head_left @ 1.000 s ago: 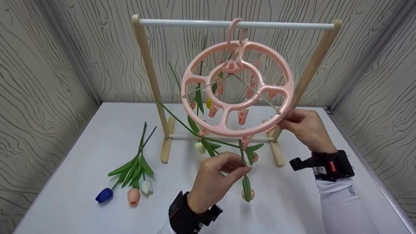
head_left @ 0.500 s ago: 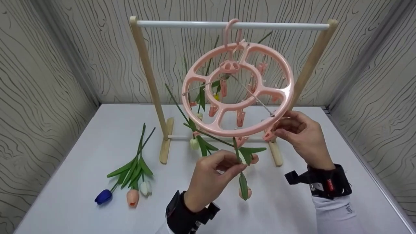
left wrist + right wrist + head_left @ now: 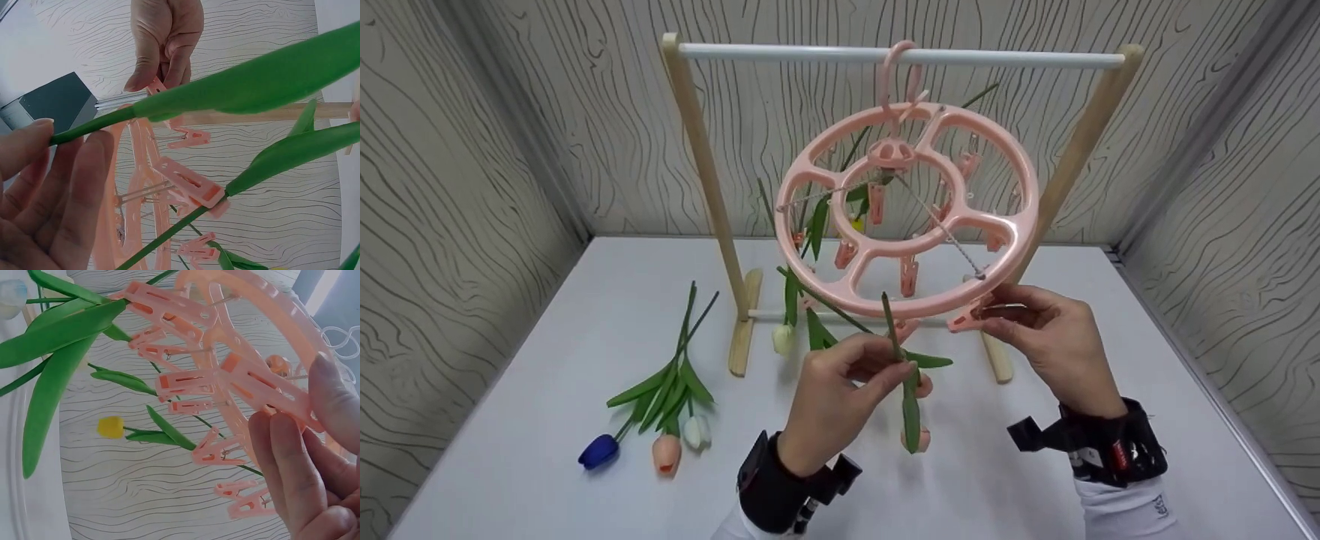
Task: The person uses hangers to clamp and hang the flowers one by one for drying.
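- My left hand (image 3: 840, 401) pinches one peach-coloured, green-stemmed tulip (image 3: 911, 420).
- My right hand (image 3: 1054, 341) pinches a pink plastic clip (image 3: 964, 323).
- The round pink plastic hanger (image 3: 934, 305) is above both hands.

A back wall (image 3: 622, 150), a left wall (image 3: 435, 225) and a right wall (image 3: 1245, 210), all pale with dark, wavy wood-grain lines, stand around a plain white surface (image 3: 960, 487). Grey strips (image 3: 521, 131) run up both rear corners. Soft shadows lie on the white, and the right wrist view catches a bright white band (image 3: 325, 293) at its upper right.
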Available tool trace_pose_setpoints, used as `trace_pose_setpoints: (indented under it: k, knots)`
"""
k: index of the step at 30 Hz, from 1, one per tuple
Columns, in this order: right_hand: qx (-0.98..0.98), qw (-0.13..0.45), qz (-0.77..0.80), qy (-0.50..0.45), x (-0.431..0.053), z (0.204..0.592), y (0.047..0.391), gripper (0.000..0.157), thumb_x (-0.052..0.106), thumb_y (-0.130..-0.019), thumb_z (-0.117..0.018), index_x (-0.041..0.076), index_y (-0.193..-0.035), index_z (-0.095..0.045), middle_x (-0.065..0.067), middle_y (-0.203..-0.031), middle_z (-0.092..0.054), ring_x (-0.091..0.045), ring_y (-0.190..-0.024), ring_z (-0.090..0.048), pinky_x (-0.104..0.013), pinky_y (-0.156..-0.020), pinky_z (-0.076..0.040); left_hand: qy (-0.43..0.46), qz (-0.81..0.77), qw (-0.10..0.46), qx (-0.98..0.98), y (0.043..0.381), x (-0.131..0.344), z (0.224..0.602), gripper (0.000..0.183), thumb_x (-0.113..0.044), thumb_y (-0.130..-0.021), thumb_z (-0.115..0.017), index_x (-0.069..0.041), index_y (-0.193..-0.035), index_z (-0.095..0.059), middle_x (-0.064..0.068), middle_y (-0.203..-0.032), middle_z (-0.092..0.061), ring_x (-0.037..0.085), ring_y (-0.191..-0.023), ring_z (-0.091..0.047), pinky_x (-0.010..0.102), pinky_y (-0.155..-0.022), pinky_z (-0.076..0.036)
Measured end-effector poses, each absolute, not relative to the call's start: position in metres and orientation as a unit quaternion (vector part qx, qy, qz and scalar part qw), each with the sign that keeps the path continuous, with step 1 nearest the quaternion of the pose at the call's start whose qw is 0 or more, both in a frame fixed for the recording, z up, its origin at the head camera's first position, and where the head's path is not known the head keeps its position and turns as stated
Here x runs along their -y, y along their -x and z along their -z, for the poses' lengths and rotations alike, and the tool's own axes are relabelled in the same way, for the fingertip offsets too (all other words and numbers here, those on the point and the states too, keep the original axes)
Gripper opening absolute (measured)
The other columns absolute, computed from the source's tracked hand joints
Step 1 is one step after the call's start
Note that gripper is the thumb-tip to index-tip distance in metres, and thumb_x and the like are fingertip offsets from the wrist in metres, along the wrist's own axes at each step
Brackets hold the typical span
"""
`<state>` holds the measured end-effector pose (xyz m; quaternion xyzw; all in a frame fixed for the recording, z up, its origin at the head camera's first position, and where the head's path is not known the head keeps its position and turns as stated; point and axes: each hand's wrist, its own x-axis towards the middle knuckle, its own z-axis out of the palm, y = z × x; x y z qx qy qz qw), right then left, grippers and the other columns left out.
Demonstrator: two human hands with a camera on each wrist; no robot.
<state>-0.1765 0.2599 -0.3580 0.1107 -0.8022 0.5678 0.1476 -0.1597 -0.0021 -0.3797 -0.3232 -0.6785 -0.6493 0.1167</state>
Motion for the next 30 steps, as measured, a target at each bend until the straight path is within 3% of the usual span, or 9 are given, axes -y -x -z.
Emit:
trace_pose_setpoints:
  k: [8,21,30]
  knots:
    - [0.800,0.128,-0.571,-0.136,-0.244,0.359,0.171,0.029,0.004,-0.081,-0.081,0.003,-0.108,-0.071,-0.011,-0.098,-0.072,-0.024,-0.090,-0.072,-0.032,-0.077,-0.058,0.315,0.651,0.131,0.679,0.164,0.003,0.382,0.016,-0.016,-0.090,-0.074,-0.009,-0.105,-0.071,0.000,-0.092,-0.073,0.013,-0.081,-0.070,0.031,-0.072,-0.058]
    - [0.788,0.146,-0.582,-0.138,-0.220,0.363,0.163,0.022,0.003,-0.078,-0.082,0.003,-0.099,-0.074,-0.008,-0.089,-0.074,-0.025,-0.083,-0.072,-0.032,-0.072,-0.059,0.309,0.653,0.189,0.665,0.168,0.004,0.383,0.013,-0.016,-0.090,-0.073,-0.009,-0.100,-0.077,-0.005,-0.095,-0.069,0.016,-0.073,-0.068,0.030,-0.065,-0.058]
    - [0.774,0.150,-0.596,-0.148,-0.210,0.365,0.165,0.017,0.001,-0.079,-0.081,0.004,-0.095,-0.076,-0.009,-0.086,-0.074,-0.026,-0.080,-0.072,-0.033,-0.071,-0.059,0.306,0.642,0.222,0.667,0.172,0.008,0.377,0.014,-0.012,-0.092,-0.070,-0.006,-0.104,-0.075,-0.005,-0.100,-0.068,0.015,-0.083,-0.067,0.031,-0.071,-0.058]
